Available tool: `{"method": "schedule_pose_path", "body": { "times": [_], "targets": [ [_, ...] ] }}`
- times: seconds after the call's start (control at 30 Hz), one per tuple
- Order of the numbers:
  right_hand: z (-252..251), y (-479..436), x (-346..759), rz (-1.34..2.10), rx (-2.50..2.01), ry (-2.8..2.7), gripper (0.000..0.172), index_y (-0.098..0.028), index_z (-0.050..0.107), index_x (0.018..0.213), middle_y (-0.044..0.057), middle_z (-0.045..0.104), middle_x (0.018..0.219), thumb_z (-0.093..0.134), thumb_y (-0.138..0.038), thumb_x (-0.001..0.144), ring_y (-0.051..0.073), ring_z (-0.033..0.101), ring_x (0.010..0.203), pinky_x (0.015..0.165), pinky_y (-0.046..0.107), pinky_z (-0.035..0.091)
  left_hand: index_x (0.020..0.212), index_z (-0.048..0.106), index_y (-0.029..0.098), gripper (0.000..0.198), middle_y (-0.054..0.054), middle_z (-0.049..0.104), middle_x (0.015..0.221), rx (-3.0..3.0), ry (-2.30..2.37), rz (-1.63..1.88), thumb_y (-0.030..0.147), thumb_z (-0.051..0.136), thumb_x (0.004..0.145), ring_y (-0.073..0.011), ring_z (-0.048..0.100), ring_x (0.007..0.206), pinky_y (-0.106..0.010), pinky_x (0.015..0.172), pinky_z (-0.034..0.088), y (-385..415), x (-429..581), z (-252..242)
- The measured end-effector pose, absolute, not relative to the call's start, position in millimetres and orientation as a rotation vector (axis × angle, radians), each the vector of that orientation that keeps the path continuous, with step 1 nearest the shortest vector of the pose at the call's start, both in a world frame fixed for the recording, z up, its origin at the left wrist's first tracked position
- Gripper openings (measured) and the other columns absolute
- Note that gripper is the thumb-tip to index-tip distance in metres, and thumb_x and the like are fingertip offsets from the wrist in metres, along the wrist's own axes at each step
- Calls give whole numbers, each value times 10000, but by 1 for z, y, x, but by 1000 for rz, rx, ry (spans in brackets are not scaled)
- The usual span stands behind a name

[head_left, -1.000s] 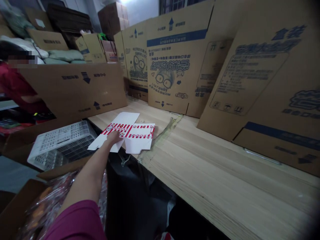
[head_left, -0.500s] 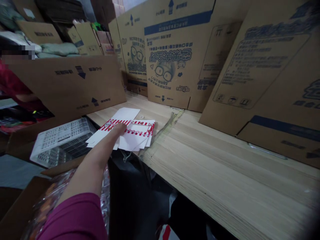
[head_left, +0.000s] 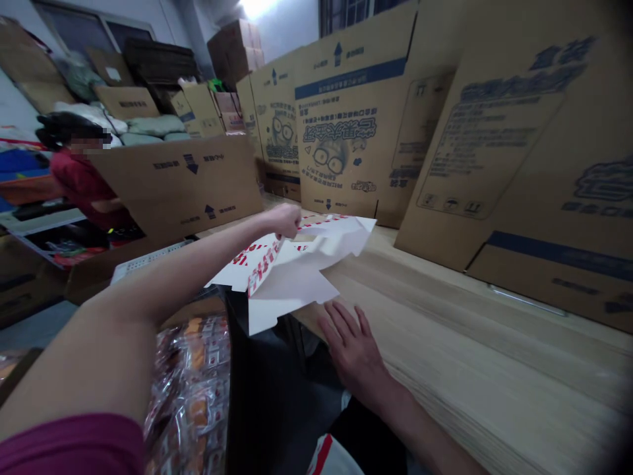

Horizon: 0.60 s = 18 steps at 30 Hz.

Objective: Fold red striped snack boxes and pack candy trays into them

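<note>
Closest in, a magenta sleeve covers the upper left arm, and below the forearm lies a heap of clear-wrapped snack packets in orange and red. The right hand is open and holds nothing, palm down with fingers spread at the near edge of the wooden table; whether it presses on the wood cannot be told. Its fingertips lie just under the lowest corner of the flat cartons, a small fanned stack of white, red-striped card blanks held above the table's near left end and tilted up toward the far side. The left hand is closed on the top edge of that stack, fingers pinched over the striped part. Left of the stack, the rim of a white plastic crate shows beyond the forearm. Farther back a flat brown cardboard panel stands on edge, and large printed cardboard boxes lean along the table's far side. At the far left a person in a red top sits behind the panel.
</note>
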State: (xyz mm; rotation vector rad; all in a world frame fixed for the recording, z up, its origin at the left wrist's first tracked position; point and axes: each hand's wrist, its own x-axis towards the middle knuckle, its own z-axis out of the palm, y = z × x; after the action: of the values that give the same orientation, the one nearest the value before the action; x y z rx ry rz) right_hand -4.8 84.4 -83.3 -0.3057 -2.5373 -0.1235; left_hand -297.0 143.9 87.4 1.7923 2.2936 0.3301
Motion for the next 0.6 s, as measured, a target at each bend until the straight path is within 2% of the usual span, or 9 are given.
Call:
{"method": "schedule_pose_path", "body": {
  "times": [0.07,0.13,0.2,0.27,0.33,0.4,0.5,0.6],
  "targets": [
    [-68,85,-27,-259,-289,-2536,500,-120,447,1363,191,436,1441,446,-72,865,325,307,1384,1097,631,224,431,573,174,204,28,456,377,1815,2216,398,-29,573,448,-158,515,468,-246,504,392,133,-268,97],
    [-64,76,-36,-359,-277,-2527,407,-105,540,1266,179,514,1373,466,-77,867,313,326,1372,1126,601,179,410,572,168,197,27,469,366,1824,2141,451,-26,565,444,-129,476,413,-228,446,350,123,-246,105],
    [-64,63,-35,-448,-285,-2496,250,-118,659,1029,138,656,1138,502,-60,842,302,405,1314,1153,568,140,390,575,160,189,31,468,347,1824,2057,503,-21,561,441,-101,438,371,-208,400,309,116,-229,115],
    [-58,50,-25,-522,-320,-2459,185,-148,670,784,76,677,812,527,-33,801,282,548,1133,1164,548,132,387,587,156,179,32,478,342,1818,1987,545,-12,567,447,-87,428,353,-194,381,294,111,-217,125],
    [-36,40,-3,-602,-356,-2437,222,-164,631,652,27,597,607,524,-13,775,227,614,821,1157,528,176,404,609,147,160,19,512,357,1757,1851,619,3,576,466,-92,449,351,-189,376,306,107,-209,137],
    [5,34,29,-687,-384,-2415,257,-167,610,615,3,559,543,500,-2,779,166,541,586,1130,499,254,435,634,133,131,-8,551,385,1680,1671,689,29,586,499,-103,474,359,-191,374,322,102,-203,150],
    [91,33,86,-742,-440,-2343,267,-177,614,671,7,598,583,467,-55,858,154,552,575,1034,468,377,538,680,111,89,-52,623,487,1612,1369,839,114,613,596,-118,536,422,-200,427,397,90,-190,167],
    [171,34,136,-758,-262,-2339,235,-204,629,777,4,647,661,465,-211,945,156,600,640,847,408,466,654,685,115,252,-84,679,637,1506,1089,1044,310,590,782,-157,625,568,-248,570,498,77,-168,176]
  ]
}}
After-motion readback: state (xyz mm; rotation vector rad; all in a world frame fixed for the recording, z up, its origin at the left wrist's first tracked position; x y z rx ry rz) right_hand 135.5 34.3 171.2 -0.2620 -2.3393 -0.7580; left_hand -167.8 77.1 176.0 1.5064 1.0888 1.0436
